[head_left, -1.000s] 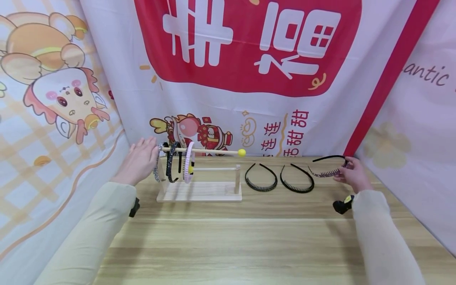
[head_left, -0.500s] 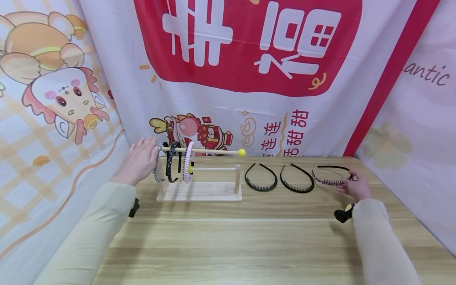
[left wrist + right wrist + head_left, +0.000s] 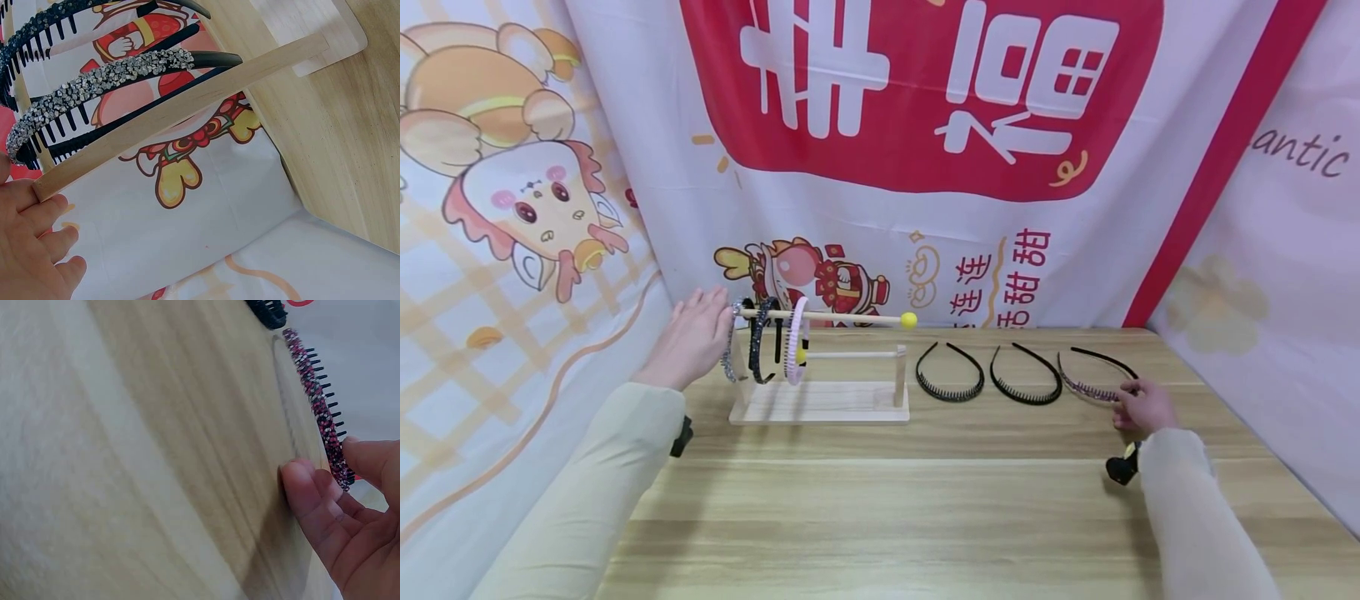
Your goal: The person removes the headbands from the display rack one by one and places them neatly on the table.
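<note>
My left hand [image 3: 695, 337] rests at the top of the left post of a wooden headband stand [image 3: 820, 414], its fingers touching the post's end [image 3: 47, 184]. Beside it on the upper rod hang a silver glittery headband [image 3: 112, 78], a dark sparkly headband [image 3: 758, 346] and a pale pink headband [image 3: 796, 342]. At the right, my right hand [image 3: 1146, 406] pinches a pink-and-black beaded headband [image 3: 325, 415] between thumb and fingers. That headband lies on or just over the table; contact is hard to tell. Fingers cover its right end.
Two black toothed headbands, one nearer the stand [image 3: 951, 396] and one further right [image 3: 1030, 400], lie on the wooden table [image 3: 887, 517]. The stand's rod ends in a yellow ball [image 3: 909, 321]. Printed cloth walls [image 3: 850, 200] enclose the back and sides.
My right hand has brought the beaded headband down and toward me, and it now lies in line with the two black ones. The left hand has stayed in place.
</note>
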Demonstrator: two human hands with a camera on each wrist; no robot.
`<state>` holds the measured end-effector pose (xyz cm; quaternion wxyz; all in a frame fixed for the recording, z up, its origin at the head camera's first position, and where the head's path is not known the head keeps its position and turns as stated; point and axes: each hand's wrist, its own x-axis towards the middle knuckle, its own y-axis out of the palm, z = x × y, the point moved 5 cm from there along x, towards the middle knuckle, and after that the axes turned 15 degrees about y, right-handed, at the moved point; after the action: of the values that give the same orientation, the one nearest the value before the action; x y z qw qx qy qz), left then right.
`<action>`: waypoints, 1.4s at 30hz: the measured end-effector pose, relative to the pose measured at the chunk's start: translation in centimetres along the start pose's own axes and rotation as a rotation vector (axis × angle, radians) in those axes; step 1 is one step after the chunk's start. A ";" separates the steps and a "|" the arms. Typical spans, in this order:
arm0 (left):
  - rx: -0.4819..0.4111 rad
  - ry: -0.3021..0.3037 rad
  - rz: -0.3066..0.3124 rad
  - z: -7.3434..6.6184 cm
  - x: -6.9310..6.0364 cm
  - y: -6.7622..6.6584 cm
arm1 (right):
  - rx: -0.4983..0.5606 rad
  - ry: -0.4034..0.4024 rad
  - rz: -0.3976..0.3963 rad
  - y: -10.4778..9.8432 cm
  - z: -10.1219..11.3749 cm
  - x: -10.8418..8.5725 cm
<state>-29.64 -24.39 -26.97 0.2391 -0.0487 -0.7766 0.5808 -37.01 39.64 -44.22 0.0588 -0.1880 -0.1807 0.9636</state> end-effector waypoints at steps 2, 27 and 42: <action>-0.001 -0.001 0.002 0.0 0.0 0.0 | -0.005 -0.003 -0.004 0.1 -0.1 0.0; 0.012 -0.010 0.000 0.0 0.0 -0.1 | -0.095 0.035 -0.102 -0.5 0.0 0.7; 0.004 -0.006 0.012 0.2 0.1 0.1 | -0.199 -0.180 -0.097 0.2 6.3 -1.2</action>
<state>-29.81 -24.47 -27.04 0.2334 -0.0513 -0.7757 0.5841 -38.32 37.22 -38.46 0.0701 -0.0967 -0.2887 0.9499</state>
